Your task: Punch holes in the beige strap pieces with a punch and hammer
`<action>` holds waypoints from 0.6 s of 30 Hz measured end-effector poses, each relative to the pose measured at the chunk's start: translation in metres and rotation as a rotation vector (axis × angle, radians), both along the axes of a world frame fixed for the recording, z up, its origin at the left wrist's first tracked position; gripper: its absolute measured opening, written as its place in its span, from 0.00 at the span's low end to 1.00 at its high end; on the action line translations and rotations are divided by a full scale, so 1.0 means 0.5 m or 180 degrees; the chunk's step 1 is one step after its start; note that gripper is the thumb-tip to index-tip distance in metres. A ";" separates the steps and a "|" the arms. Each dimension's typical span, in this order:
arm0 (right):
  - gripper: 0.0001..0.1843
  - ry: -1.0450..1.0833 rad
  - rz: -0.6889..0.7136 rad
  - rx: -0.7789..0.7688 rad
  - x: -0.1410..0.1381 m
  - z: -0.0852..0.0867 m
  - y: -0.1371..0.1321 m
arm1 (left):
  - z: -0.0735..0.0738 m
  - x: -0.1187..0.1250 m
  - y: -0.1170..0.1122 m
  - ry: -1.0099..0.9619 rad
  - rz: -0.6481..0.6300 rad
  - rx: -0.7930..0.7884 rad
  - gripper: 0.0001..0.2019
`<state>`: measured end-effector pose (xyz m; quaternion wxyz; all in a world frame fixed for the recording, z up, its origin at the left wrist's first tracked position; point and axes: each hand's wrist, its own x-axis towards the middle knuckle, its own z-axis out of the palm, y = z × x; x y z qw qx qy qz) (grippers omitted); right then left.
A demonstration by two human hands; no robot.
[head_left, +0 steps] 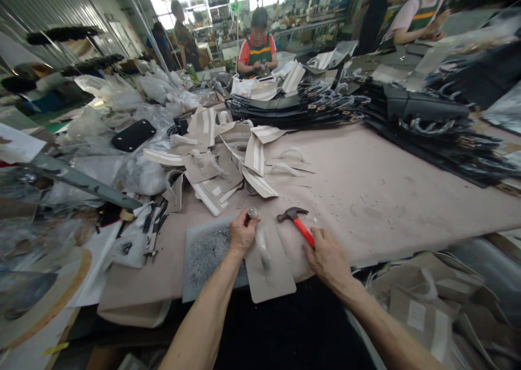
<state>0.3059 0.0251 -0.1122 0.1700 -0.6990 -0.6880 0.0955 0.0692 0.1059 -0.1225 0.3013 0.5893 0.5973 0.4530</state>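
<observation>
My left hand [241,233] is closed around a small metal punch tool [252,212], held upright over a beige leather piece [271,269] at the table's near edge. My right hand [328,259] grips the red handle of a small hammer [296,223], whose dark head rests low over the table just right of the punch. A grey stone slab [205,256] lies under my left wrist, partly beneath the beige piece.
A heap of beige cut pieces [220,158] lies ahead on the pinkish table [366,196]. Black strap stacks [427,115] fill the back right. Plastic bags [122,115] clutter the left. More beige pieces [427,310] sit low at right. A person in an orange shirt [258,47] works at the far end.
</observation>
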 end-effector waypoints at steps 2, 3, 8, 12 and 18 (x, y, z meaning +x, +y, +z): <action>0.09 0.0296 -0.0167 -0.0715 0.030 -0.003 0.009 | 0.003 -0.001 -0.002 0.0048 -0.0083 0.0045 0.06; 0.06 0.0620 -0.0199 -0.1051 0.039 -0.002 0.013 | 0.003 -0.002 -0.003 0.0064 -0.0125 0.0074 0.06; 0.07 0.2098 -0.0093 -0.2237 0.026 0.059 0.030 | 0.001 -0.006 -0.004 -0.0007 -0.0258 0.0142 0.04; 0.17 0.2451 0.0034 -0.1334 -0.019 0.152 0.041 | 0.000 -0.007 -0.003 -0.0136 -0.0245 0.0073 0.05; 0.16 0.0279 0.1067 -0.0052 -0.064 0.208 0.085 | 0.002 -0.005 -0.004 -0.0131 -0.0176 0.0106 0.04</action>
